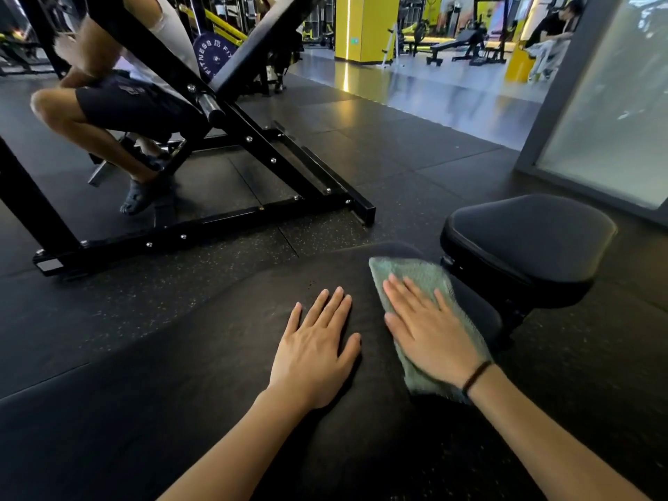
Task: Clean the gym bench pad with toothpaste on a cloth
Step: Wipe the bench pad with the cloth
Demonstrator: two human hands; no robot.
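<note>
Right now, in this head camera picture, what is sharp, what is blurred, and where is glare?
Head view: the left hand, the right hand and the green cloth are sharp; the black bench pad is dark, showing little detail; the far gym is soft; a yellow light streak glares on the glossy floor; the frosted window at right is washed pale.

Black steel machine frame (224,218) at ten o'clock, bolts along its base rails. Seated person (119,103) within it at eleven o'clock. Purple weight plate (213,56) just behind. Yellow pillar (365,27) at twelve o'clock. Frosted glass panel (614,113) at two o'clock. Speckled dark rubber floor (397,157) underneath.
</note>
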